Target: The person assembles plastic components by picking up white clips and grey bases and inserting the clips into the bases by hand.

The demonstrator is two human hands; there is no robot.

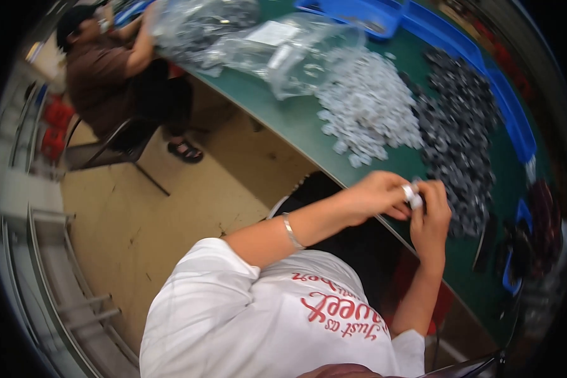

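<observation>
My left hand, with a metal bracelet on its wrist, and my right hand meet over the near edge of the green table. Both pinch a small white plastic part between their fingertips. Whether a second, darker piece sits between my right fingers is hidden. Just beyond my hands lies a heap of small dark grey parts. To its left is a heap of small white parts.
Clear plastic bags of parts lie further along the table. Blue trays line its far side. A seated person in a brown shirt works at the table's far end on a metal chair. Metal rails run along the tan floor.
</observation>
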